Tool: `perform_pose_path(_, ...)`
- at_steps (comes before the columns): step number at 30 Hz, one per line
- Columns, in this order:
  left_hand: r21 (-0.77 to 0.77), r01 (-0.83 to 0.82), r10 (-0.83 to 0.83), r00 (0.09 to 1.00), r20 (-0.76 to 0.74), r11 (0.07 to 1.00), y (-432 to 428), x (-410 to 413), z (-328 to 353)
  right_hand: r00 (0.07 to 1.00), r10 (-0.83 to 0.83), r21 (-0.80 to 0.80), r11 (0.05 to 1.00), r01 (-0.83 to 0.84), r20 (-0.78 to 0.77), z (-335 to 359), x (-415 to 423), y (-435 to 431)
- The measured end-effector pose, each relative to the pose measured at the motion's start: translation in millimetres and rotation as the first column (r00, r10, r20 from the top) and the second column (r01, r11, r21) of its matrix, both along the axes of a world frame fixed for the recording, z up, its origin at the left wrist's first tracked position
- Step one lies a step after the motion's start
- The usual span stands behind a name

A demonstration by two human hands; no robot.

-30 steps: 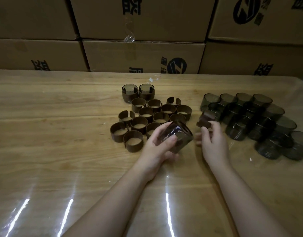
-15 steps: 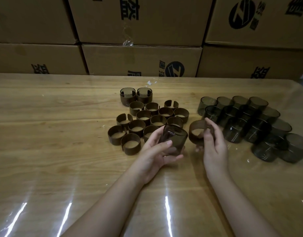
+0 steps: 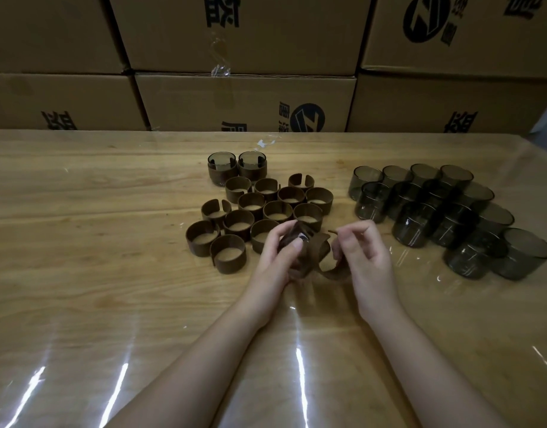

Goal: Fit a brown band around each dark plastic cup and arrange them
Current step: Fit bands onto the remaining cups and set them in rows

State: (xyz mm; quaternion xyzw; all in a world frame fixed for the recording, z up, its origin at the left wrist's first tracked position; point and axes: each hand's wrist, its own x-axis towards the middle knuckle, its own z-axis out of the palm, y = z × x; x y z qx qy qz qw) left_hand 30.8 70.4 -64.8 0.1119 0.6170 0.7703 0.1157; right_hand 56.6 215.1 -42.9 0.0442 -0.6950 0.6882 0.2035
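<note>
My left hand [image 3: 276,257] grips a dark plastic cup [image 3: 293,237], tipped on its side just above the table. My right hand [image 3: 366,257] holds a brown band [image 3: 326,257] spread wide at its split, its near end touching the cup. Several loose brown bands [image 3: 252,211] lie in a cluster behind my left hand. Two banded cups [image 3: 236,168] stand upright side by side at the back of that cluster. Several bare dark cups [image 3: 435,208] sit packed together at the right.
The wooden table [image 3: 96,242] is covered with a glossy clear sheet. Stacked cardboard boxes [image 3: 244,103] form a wall along its far edge. A scrap of clear tape [image 3: 266,142] lies near the banded cups.
My right hand brought the brown band from beside the bare cups over to the cup in my left hand and spread it open. The cup has tipped further over.
</note>
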Motion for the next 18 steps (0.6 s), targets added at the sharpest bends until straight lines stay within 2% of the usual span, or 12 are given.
perform_pose_path(3,-0.089,0.008,-0.014,0.998,-0.069,0.996,1.7,5.1,2.7,0.999,-0.032,0.063,0.997,0.032,-0.007,0.2,4.1,-4.1)
perform_pose_path(11,-0.137,-0.001,-0.024,0.983,-0.179,0.991,-0.9,9.1,7.5,0.998,-0.062,0.179,0.982,0.066,-0.027,2.0,7.3,-9.1)
perform_pose_path(15,-0.129,-0.026,0.002,0.982,-0.187,0.991,-0.6,8.1,6.4,0.983,-0.041,0.12,0.993,0.02,0.178,1.0,4.3,-9.2)
perform_pose_path(18,-0.106,-0.071,0.054,0.986,-0.16,0.992,-0.7,6.8,6.2,0.912,0.056,0.121,0.986,-0.114,0.407,3.5,4.7,-8.0)
